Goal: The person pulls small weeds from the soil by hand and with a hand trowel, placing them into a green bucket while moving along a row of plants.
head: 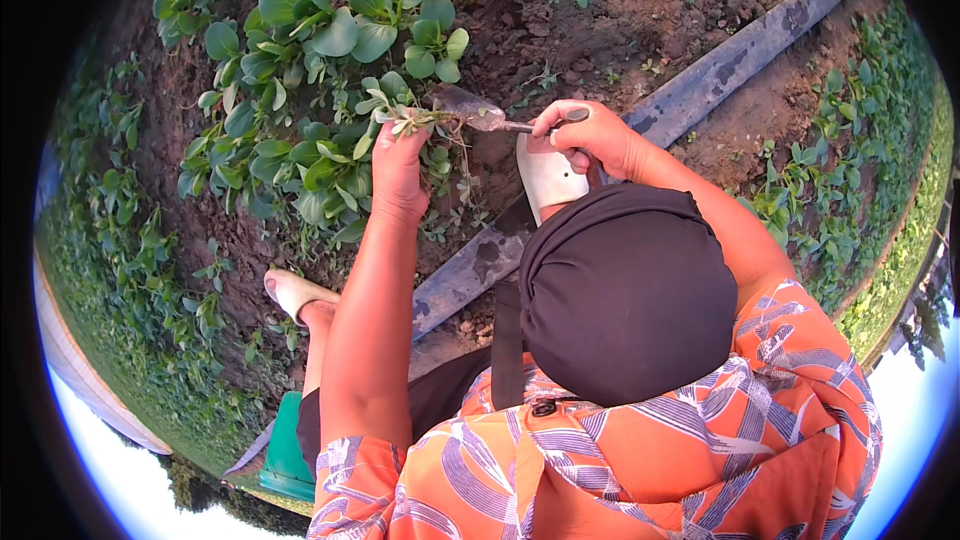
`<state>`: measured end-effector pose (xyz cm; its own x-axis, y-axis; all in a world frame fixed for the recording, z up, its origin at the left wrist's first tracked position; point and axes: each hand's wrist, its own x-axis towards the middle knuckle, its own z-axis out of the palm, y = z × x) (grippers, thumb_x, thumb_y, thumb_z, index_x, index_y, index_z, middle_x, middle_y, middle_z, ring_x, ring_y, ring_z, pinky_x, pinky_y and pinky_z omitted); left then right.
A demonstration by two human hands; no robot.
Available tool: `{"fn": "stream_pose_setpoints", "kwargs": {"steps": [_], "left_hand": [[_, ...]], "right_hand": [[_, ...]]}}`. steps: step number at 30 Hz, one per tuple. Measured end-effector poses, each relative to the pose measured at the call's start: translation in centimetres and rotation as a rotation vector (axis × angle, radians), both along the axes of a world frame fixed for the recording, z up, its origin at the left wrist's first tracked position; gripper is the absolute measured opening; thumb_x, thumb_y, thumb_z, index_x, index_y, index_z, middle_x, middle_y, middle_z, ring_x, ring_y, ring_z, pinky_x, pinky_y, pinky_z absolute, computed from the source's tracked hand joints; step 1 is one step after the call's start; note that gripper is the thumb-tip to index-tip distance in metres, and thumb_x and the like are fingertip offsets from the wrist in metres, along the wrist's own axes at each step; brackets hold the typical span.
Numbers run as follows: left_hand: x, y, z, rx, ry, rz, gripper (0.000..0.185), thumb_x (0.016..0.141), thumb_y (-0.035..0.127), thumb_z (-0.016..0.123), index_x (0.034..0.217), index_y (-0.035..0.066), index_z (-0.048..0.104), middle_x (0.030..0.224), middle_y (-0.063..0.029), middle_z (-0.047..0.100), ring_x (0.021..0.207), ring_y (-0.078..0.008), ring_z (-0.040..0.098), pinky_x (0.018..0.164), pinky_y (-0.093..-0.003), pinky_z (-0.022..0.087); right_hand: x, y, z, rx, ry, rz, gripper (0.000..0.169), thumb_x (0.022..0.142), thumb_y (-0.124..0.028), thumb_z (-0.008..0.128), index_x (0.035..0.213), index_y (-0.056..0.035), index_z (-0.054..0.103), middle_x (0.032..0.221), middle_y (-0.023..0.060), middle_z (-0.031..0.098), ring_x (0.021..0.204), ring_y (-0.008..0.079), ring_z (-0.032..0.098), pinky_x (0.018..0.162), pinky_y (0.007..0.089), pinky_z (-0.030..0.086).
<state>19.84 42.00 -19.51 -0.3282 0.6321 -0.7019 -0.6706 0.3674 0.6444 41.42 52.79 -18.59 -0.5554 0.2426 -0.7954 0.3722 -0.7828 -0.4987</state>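
Note:
My left hand is closed around a small bunch of uprooted plants, with thin stems and roots trailing off to the right. In my right hand is a small hand trowel, gripped by its handle. Its soiled metal blade points left and lies close beside the roots of the bunch. Below and left of the blade grow leafy green plants in brown soil; more broad-leaved plants stand above them.
A long, flat grey strip with dark wet patches runs diagonally across the soil under me. My feet wear pale slip-on shoes. A green plastic container is at the lower left. Dense rows of plants grow at the right and far left.

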Motion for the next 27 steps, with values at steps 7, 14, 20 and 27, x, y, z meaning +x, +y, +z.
{"fn": "stream_pose_setpoints", "kwargs": {"steps": [7,14,20,27], "left_hand": [[-6.8,3.6,2.9,0.202,-0.21,0.33,0.012,0.077,0.008,0.06,0.085,0.005,0.053,0.078,-0.0067,0.059,0.069,-0.0195,0.059,0.065,-0.0364,0.052],[-2.0,7.8,3.0,0.013,0.103,-0.118,0.013,0.072,0.005,0.056,0.085,0.0,0.055,0.074,-0.0058,0.057,0.061,-0.0139,0.055,0.052,-0.0271,0.047],[0.9,4.8,-3.0,-0.254,1.194,-1.031,0.035,0.067,0.008,0.059,0.101,0.007,0.052,0.109,-0.0173,0.047,0.083,-0.0363,0.056,0.071,-0.0418,0.046],[0.2,2.0,-5.0,-0.388,1.25,-1.147,0.037,0.067,0.004,0.057,0.103,0.003,0.048,0.118,-0.0187,0.04,0.088,-0.037,0.056,0.073,-0.0438,0.046]], "right_hand": [[-3.1,1.1,0.4,0.661,-0.068,0.203,0.016,0.069,-0.007,0.051,0.084,-0.0057,0.057,0.061,-0.0019,0.05,0.049,0.003,0.043,0.045,0.0202,0.037],[-2.1,0.9,-0.6,1.28,-0.171,0.542,0.017,0.068,-0.01,0.057,0.085,-0.0095,0.056,0.081,0.0077,0.059,0.074,0.0277,0.057,0.063,0.0342,0.047],[-0.1,0.8,-1.1,1.33,-0.116,0.674,0.019,0.063,-0.007,0.06,0.081,-0.0115,0.056,0.075,0.005,0.057,0.07,0.0251,0.057,0.059,0.0345,0.047],[-0.1,1.0,-2.4,1.312,-0.059,0.702,0.021,0.064,-0.019,0.063,0.082,-0.0119,0.055,0.072,0.0036,0.056,0.072,0.0247,0.057,0.06,0.0367,0.047]]}}
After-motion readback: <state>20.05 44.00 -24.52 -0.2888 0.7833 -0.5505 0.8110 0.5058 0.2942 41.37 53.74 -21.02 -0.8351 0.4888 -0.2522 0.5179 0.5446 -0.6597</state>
